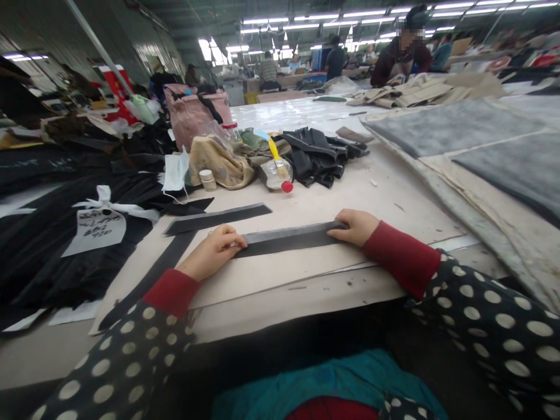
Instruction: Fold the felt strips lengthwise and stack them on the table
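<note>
A dark fabric strip [289, 239] with a lighter grey upper edge stretches level between my two hands, just over the pale table covering. My left hand [216, 251] pinches its left end between thumb and fingers. At the right end, the fingers of my right hand [353, 227] are closed on the strip. Behind my left hand lies a similar dark strip [219, 217] with a grey edge. A longer dark strip [151, 283] runs down the table beside my left sleeve.
A black fabric pile [56, 233] with a paper tag fills the left. Beyond the strips are a small white jar [207, 180], a clear bottle with a red cap [275, 175], a yellow brush [274, 150] and black pieces [315, 153]. Grey padded sheets [472, 125] lie right; a person [400, 55] stands behind.
</note>
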The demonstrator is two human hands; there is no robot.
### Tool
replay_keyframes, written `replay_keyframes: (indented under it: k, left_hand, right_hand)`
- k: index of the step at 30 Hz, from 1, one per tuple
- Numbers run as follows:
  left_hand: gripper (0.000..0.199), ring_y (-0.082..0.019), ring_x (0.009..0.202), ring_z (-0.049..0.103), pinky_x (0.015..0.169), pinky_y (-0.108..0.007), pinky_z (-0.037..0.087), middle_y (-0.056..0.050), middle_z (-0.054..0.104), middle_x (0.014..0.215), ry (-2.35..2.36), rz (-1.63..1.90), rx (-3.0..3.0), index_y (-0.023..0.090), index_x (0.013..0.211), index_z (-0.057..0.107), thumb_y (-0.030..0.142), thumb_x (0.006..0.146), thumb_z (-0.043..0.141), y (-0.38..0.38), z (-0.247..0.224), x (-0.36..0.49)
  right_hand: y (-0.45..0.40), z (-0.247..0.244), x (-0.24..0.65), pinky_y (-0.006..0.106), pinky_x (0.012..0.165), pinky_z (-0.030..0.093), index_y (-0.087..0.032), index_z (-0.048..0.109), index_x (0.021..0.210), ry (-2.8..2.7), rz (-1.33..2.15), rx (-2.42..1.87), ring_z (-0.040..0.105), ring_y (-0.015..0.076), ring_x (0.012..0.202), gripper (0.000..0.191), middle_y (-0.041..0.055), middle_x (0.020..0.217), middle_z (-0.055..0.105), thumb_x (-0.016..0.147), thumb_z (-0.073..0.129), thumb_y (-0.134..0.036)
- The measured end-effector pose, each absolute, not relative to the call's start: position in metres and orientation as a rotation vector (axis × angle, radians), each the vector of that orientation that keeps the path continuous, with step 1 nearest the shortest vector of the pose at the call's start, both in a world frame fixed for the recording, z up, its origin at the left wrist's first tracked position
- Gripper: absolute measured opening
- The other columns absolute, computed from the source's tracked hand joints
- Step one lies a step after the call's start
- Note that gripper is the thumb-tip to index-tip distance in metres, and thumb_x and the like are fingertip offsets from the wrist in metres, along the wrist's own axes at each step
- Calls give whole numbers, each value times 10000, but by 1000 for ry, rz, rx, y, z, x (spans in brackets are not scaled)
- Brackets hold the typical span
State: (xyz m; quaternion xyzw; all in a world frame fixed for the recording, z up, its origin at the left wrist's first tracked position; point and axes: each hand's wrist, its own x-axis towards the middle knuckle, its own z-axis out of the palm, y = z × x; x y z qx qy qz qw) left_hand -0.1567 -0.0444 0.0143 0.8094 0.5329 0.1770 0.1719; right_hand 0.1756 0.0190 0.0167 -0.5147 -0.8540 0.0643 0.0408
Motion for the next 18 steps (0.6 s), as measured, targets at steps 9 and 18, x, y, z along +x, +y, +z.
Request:
replay_keyframes:
  k: [9,18]
  left_hand:
    - [315,-153,856,465,784,-260,389,-31,488,914,1452,306,2396,236,956,613,372,823,363,-45,26,-166]
    - [308,-167,787,465,719,-290,376,-44,510,891,1589,-6,2730,216,822,624,355,836,350,-51,44,-141]
  right_hand:
    - [19,12,174,258,652,383,-153,564,687,-2620,144,-1468,510,157,704,248,71,806,547,727,500,-389]
    - [14,3,210,285,711,413,-177,567,925,-2388,263,-1357,507,160,766,313,62,902,498,649,599,-320]
